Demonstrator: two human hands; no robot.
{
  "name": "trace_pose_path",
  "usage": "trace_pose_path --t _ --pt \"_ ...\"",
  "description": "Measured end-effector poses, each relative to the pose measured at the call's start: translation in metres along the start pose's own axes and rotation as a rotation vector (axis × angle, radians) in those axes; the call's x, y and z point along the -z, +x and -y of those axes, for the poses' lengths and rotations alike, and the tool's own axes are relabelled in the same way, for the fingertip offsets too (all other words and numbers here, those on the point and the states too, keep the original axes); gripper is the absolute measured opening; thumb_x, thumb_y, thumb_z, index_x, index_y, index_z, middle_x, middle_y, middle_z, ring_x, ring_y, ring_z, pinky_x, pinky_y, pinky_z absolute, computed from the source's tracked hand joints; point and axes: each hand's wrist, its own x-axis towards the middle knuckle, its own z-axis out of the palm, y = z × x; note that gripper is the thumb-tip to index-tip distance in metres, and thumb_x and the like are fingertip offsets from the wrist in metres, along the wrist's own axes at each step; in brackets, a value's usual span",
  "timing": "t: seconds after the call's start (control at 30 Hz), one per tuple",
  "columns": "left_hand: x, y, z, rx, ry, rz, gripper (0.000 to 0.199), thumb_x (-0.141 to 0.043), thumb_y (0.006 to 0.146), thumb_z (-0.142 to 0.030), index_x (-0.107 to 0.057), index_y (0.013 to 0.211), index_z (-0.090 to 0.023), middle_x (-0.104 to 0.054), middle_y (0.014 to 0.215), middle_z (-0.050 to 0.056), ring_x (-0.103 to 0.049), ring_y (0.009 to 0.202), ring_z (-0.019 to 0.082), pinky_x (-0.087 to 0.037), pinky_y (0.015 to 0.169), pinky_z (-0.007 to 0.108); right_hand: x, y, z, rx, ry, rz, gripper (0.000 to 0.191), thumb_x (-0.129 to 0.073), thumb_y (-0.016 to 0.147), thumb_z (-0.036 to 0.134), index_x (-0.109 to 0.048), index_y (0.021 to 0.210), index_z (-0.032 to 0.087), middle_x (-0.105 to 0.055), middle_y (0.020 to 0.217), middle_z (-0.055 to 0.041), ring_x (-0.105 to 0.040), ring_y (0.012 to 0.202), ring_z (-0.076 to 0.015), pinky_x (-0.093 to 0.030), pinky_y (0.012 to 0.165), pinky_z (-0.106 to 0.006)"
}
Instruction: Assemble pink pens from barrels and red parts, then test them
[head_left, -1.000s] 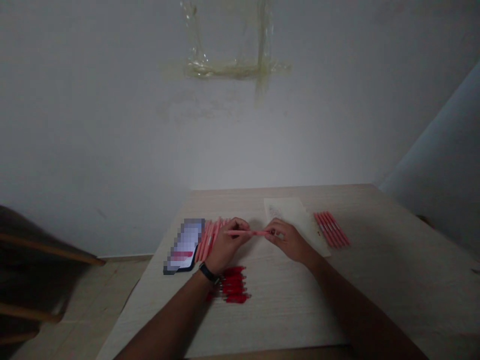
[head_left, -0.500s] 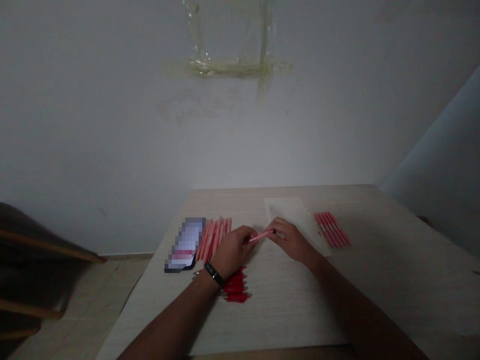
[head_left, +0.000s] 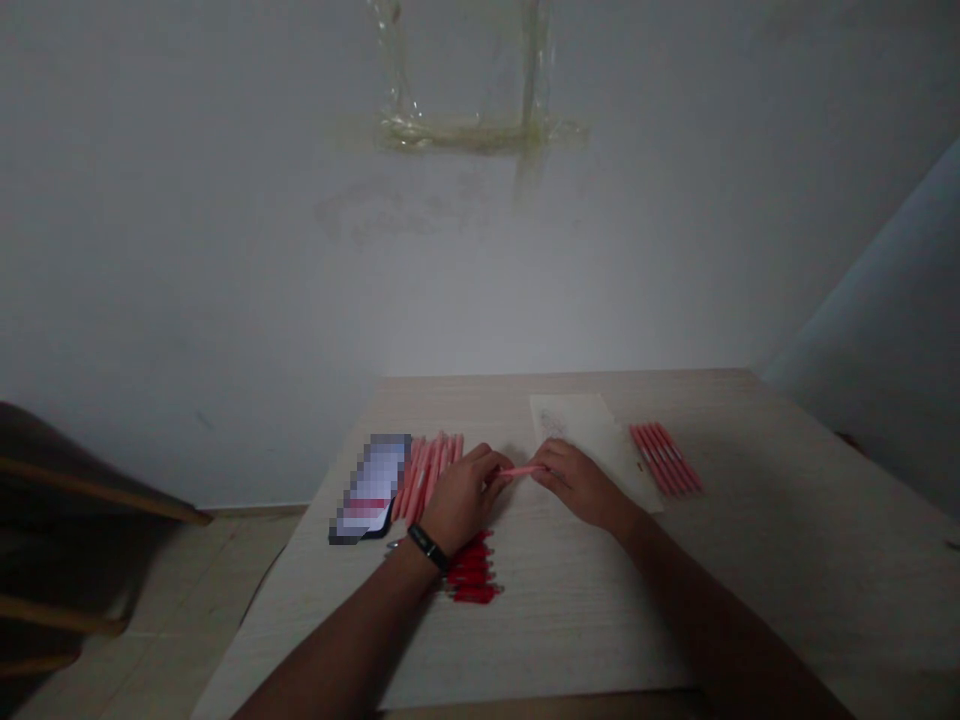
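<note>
Both hands grip one pink pen (head_left: 520, 470), held nearly level above the table. My left hand (head_left: 466, 495) is closed on its left end, and a dark band circles that wrist. At the other end, the fingers of my right hand (head_left: 576, 480) pinch the pen. Several pink pens (head_left: 427, 470) lie in a bunch just left of my left hand. Under the left wrist lie several red pens (head_left: 472, 575), partly hidden by it. Farther right, several pink pens (head_left: 664, 458) rest side by side in a neat row.
A phone (head_left: 371, 490) with a blurred screen lies left of the bunched pens. Beyond my right hand is a sheet of paper (head_left: 574, 412) with scribbles. The pale table (head_left: 570, 640) meets the wall (head_left: 480, 290), which bears old tape. Wooden furniture (head_left: 75, 500) stands at lower left.
The pen has turned from a slant, right end higher, to almost level. Both hands have shifted only slightly and still hold it.
</note>
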Motion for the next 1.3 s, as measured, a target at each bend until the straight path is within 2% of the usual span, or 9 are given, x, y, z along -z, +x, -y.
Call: trace_pose_path --t 0.3,0.47,0.63,0.7,0.8,0.9,1.03,1.17,1.3 --pt "-0.002 -0.002 0.0 -0.012 -0.044 0.043 0.023 -0.05 0.098 -0.031 -0.07 0.097 -0.019 -0.067 0.086 0.006 -0.06 0.078 0.018 -0.041 0.069 0.028 -0.004 0.0 -0.006 0.005 -0.158 -0.012 0.034 -0.045 0.102 0.041 -0.061 0.082 0.019 -0.06 0.086 -0.0046 -0.055 0.085 -0.0192 -0.043 0.078 -0.033" --pt "-0.001 -0.001 0.001 0.009 -0.107 0.072 0.023 -0.053 0.096 -0.03 -0.072 0.095 -0.017 -0.07 0.082 0.007 -0.061 0.075 0.019 -0.041 0.068 0.029 -0.004 0.0 -0.009 0.019 -0.279 0.001 0.034 -0.046 0.102 0.042 -0.063 0.083 0.02 -0.061 0.087 -0.0052 -0.054 0.085 -0.0196 -0.04 0.078 -0.034" --pt "0.003 0.0 0.0 0.041 -0.181 0.129 0.027 -0.05 0.097 -0.032 -0.072 0.093 -0.017 -0.069 0.074 0.005 -0.058 0.065 0.016 -0.039 0.062 0.027 -0.002 0.0 -0.004 0.024 -0.36 0.017 0.023 -0.054 0.099 0.038 -0.064 0.086 0.021 -0.064 0.09 -0.0049 -0.052 0.09 -0.0214 -0.036 0.079 -0.035" --pt "0.004 0.001 0.001 0.04 -0.185 0.141 0.029 -0.049 0.097 -0.033 -0.072 0.094 -0.017 -0.068 0.073 0.004 -0.058 0.065 0.016 -0.039 0.062 0.026 0.0 0.001 -0.001 0.017 -0.354 0.01 0.021 -0.055 0.099 0.036 -0.065 0.088 0.021 -0.064 0.091 -0.0052 -0.052 0.091 -0.0218 -0.036 0.08 -0.036" --pt "0.005 0.003 0.003 0.028 -0.142 0.092 0.028 -0.052 0.096 -0.035 -0.072 0.095 -0.017 -0.07 0.08 0.006 -0.06 0.072 0.018 -0.041 0.066 0.027 0.006 0.003 0.003 0.021 -0.306 0.018 0.021 -0.056 0.098 0.039 -0.066 0.092 0.021 -0.064 0.094 -0.0058 -0.053 0.093 -0.022 -0.038 0.082 -0.036" --pt "0.005 0.002 0.004 0.008 -0.081 0.04 0.026 -0.053 0.096 -0.035 -0.072 0.096 -0.018 -0.071 0.088 0.008 -0.062 0.078 0.019 -0.042 0.07 0.029 0.014 0.011 0.003 0.072 -0.26 0.111 0.025 -0.054 0.099 0.043 -0.067 0.095 0.022 -0.064 0.095 -0.0055 -0.055 0.093 -0.0215 -0.04 0.084 -0.036" --pt "0.004 0.002 0.004 0.001 -0.027 0.03 0.024 -0.053 0.096 -0.035 -0.071 0.097 -0.019 -0.07 0.089 0.008 -0.061 0.079 0.019 -0.042 0.07 0.028 0.021 0.025 -0.001 0.123 -0.269 0.189 0.033 -0.05 0.1 0.046 -0.069 0.088 0.022 -0.065 0.088 -0.005 -0.056 0.086 -0.0204 -0.04 0.083 -0.036" --pt "0.003 0.002 0.004 0.025 -0.027 0.027 0.025 -0.052 0.097 -0.037 -0.07 0.098 -0.02 -0.07 0.088 0.006 -0.061 0.076 0.018 -0.041 0.068 0.028 0.016 0.029 -0.006 0.144 -0.335 0.197 0.035 -0.047 0.102 0.041 -0.068 0.084 0.019 -0.065 0.085 -0.0052 -0.056 0.085 -0.02 -0.041 0.081 -0.035" --pt "0.001 0.001 0.006 0.05 -0.032 0.075 0.023 -0.054 0.096 -0.036 -0.07 0.093 -0.02 -0.071 0.085 0.006 -0.062 0.074 0.019 -0.04 0.065 0.027 0.003 0.022 -0.009 0.12 -0.291 0.132 0.033 -0.051 0.1 0.041 -0.067 0.083 0.018 -0.065 0.087 -0.0054 -0.056 0.087 -0.0197 -0.042 0.081 -0.034"
